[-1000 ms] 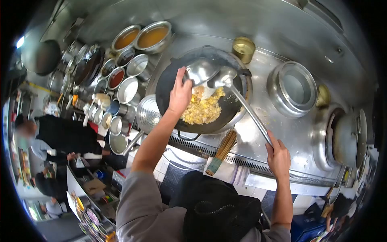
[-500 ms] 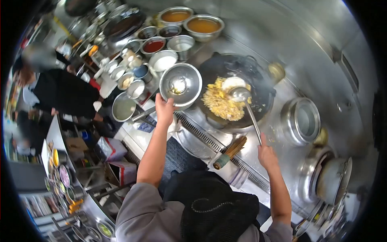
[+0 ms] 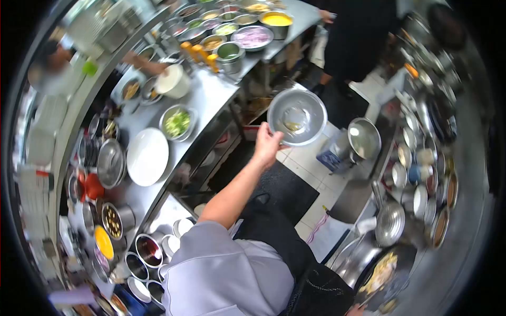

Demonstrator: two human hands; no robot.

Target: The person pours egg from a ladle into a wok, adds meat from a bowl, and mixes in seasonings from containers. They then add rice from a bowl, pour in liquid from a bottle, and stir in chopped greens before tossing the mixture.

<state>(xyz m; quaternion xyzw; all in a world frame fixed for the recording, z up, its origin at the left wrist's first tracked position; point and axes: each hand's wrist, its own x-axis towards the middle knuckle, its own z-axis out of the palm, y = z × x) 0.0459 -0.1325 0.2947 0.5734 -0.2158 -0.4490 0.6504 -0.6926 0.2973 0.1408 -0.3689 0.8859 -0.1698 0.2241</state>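
Note:
My left hand (image 3: 269, 144) grips the rim of a metal mixing bowl (image 3: 284, 118), held out over the floor between the counters. A little residue shows in the bottom of the bowl. At the bottom edge of the view, my right hand (image 3: 356, 310) is only partly visible, closed on the thin handle of a ladle whose head I cannot make out. Yellow egg and rice (image 3: 383, 274) lie in the dark wok (image 3: 403, 263) beside it. A perforated strainer (image 3: 390, 224) rests just above the wok.
On the left, a steel counter (image 3: 208, 100) carries a white plate (image 3: 148, 157), a bowl of chopped greens (image 3: 177, 123) and several ingredient pans. A co-worker's hand (image 3: 153, 67) is near a white tub (image 3: 173, 81). Another person (image 3: 358, 37) stands at the top. A pot (image 3: 363, 138) stands right of the bowl.
The view has swung left from the stove to the prep counter. My left hand has carried the bowl away from the wok. My right hand stays by the wok, now at the view's edge.

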